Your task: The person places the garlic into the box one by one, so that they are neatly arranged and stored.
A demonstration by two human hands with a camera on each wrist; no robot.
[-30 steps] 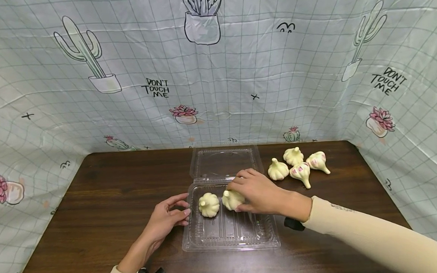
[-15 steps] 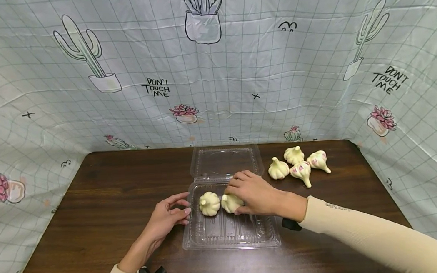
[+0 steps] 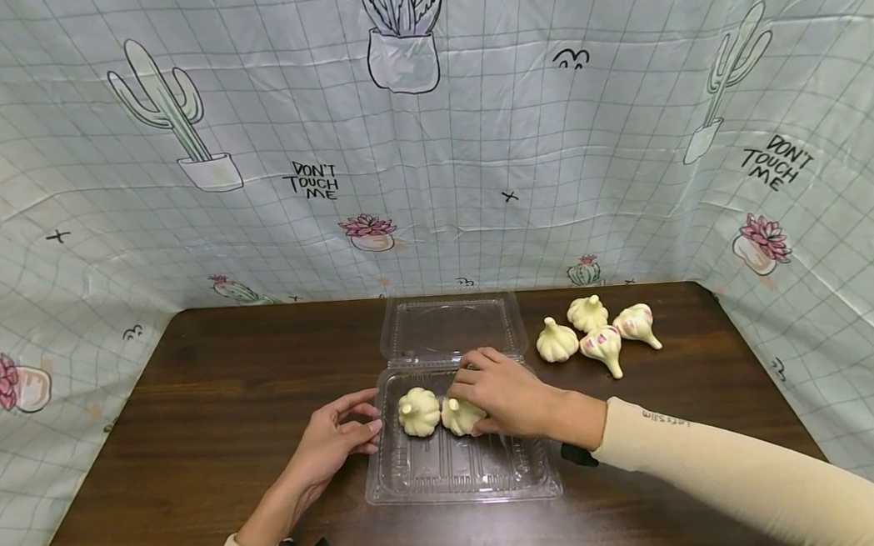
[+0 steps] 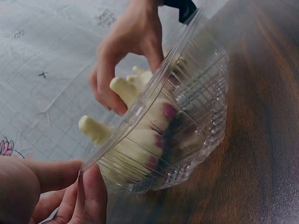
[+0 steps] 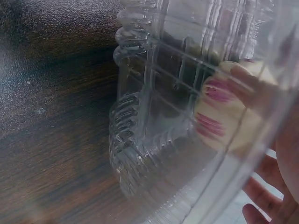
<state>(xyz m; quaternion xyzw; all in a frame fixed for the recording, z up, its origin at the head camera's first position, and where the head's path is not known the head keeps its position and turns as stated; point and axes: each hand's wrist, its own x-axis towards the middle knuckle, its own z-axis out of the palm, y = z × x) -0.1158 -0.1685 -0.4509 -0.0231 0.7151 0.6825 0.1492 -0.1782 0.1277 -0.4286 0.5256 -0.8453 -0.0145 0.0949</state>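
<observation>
Though clear, ribbed plastic (image 3: 457, 475) around lobed garlic (image 3: 419, 412)

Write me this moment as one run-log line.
left hand: pinches rim of clear container; right hand: grips garlic bulb inside; second bulb: inside, beside it; four bulbs: on table; lid: open

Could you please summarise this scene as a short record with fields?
Container: clear plastic container, lid open on the far side
Contents: left garlic bulb and right garlic bulb, side by side
Left hand: pinches the container's left rim
Right hand: holds the right garlic bulb
Outside container: four more garlic bulbs, clustered to the right
Surface: dark wooden table
Backdrop: cactus-print cloth
</observation>
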